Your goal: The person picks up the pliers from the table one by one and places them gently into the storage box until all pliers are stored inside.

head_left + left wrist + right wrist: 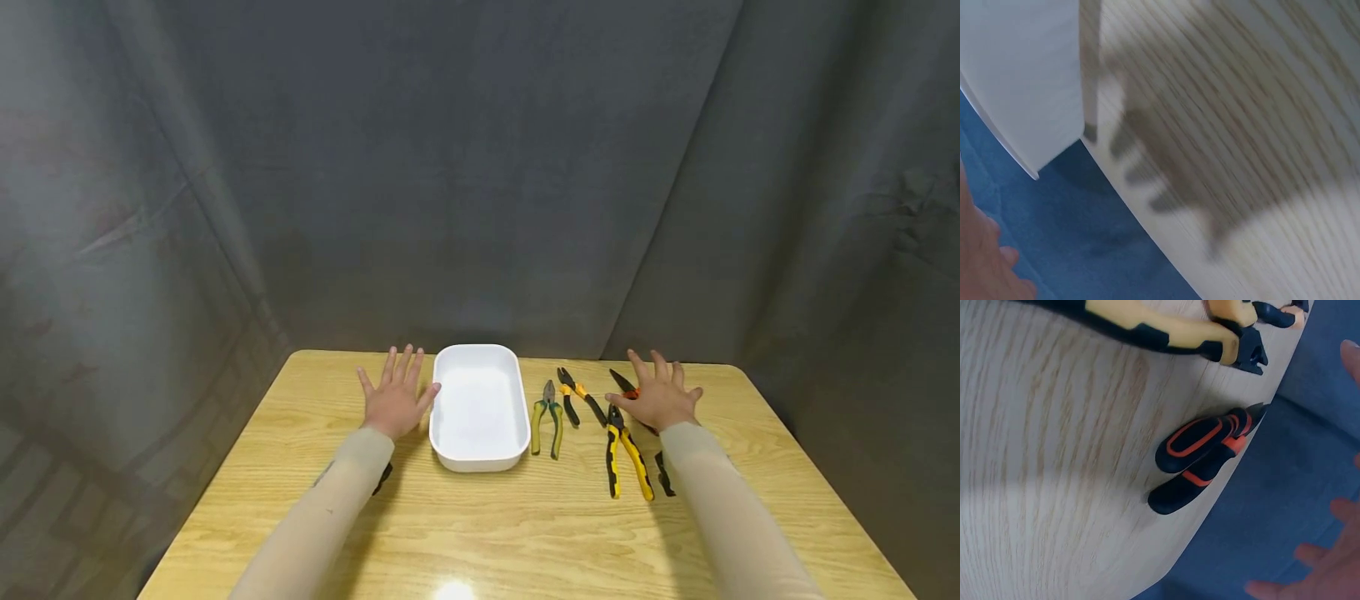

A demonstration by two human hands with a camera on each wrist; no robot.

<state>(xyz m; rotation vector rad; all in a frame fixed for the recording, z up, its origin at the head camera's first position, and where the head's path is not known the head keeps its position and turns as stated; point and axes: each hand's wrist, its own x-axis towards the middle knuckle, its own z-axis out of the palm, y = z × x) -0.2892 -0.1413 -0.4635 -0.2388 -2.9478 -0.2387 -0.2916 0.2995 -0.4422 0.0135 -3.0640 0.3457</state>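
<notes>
Both hands hover over the table with fingers spread and nothing in them. My left hand [393, 404] is just left of a white rectangular tray [480, 465], its thumb overlapping the tray's rim in the head view. My right hand [660, 402] hangs above red-and-black long-nose pliers [1191, 447], partly hiding them in the head view. Left of that hand lie yellow-and-black pliers [637, 462], orange-and-black pliers [592, 407] and green-handled pliers [557, 433]. The wrist views catch only part of each hand, with the left hand's shadow falling on the wood.
A light wooden table [480, 525] carries everything, its far edge close behind the tray and pliers. Grey cloth [465, 183] hangs behind and at both sides. Dark wrist-worn pieces [664, 475] show beside the sleeves.
</notes>
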